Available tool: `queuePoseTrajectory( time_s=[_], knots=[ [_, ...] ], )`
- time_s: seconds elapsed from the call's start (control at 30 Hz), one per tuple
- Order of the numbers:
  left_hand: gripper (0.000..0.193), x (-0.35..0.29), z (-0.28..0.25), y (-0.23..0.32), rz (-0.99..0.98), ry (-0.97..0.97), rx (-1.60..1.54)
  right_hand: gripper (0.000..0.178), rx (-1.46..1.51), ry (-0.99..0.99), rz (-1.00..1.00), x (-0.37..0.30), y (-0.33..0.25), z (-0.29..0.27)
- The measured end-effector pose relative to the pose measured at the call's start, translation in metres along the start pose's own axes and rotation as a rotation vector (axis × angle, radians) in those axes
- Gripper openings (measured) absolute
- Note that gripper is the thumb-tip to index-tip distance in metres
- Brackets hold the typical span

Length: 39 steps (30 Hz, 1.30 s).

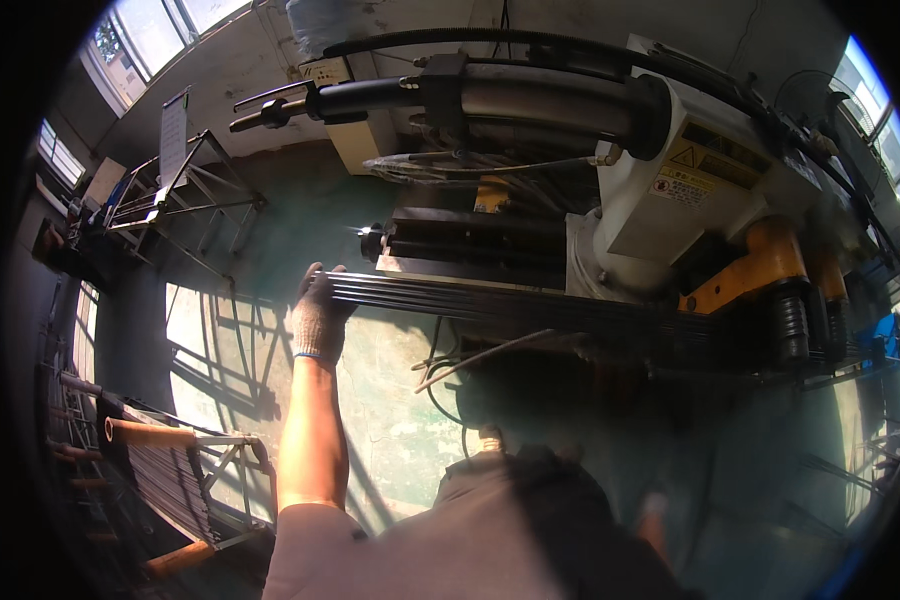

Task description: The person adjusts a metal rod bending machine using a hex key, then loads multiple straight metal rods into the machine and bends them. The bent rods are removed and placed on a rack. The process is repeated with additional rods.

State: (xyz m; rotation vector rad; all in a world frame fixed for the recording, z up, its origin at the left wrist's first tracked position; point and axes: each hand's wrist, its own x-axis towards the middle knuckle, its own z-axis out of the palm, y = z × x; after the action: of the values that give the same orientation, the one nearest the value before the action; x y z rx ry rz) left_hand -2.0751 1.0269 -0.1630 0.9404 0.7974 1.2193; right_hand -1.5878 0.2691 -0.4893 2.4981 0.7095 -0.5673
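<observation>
My left hand [320, 305], in a knit work glove with dark fingers, is closed around the left end of several long, thin metal rods [420, 295]. They run to the right along the front of a machine [660, 200], into shadow. Low at my right side is my right hand [655, 503], apart from the rods; it is small, dim and blurred, so its fingers cannot be made out.
The machine has a long black cylinder [550, 100], yellow arms [745, 280] and a black coil spring [791, 325]. A rack with stacked rods [165, 475] stands at lower left. A metal frame stand [205, 190] is further back. Dark hoses [433, 375] hang near my feet.
</observation>
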Motion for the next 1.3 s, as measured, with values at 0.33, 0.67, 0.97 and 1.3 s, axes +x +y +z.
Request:
queuePoseTrajectory(
  time_s=[0.33, 0.67, 0.97, 1.3],
  knots=[
    [0.066, -0.025, 0.012, 0.021, 0.038, -0.233, 0.755, 0.031, -0.116, -0.160, -0.188, 0.045, -0.023, -0.004],
    [0.080, -0.040, 0.051, -0.023, -0.130, 0.526, -0.282, 0.051, 0.699, -0.087, -0.171, 0.107, -0.062, -0.178],
    [0.053, -0.202, 0.199, -0.258, -0.313, -0.370, 1.091, 0.051, 0.540, -0.120, -0.276, 0.215, 0.046, -0.204],
    [0.011, -0.215, 0.283, -0.246, -0.048, -0.553, 1.550, 0.050, 0.450, -0.053, -0.219, 0.232, 0.112, -0.171]
  ],
)
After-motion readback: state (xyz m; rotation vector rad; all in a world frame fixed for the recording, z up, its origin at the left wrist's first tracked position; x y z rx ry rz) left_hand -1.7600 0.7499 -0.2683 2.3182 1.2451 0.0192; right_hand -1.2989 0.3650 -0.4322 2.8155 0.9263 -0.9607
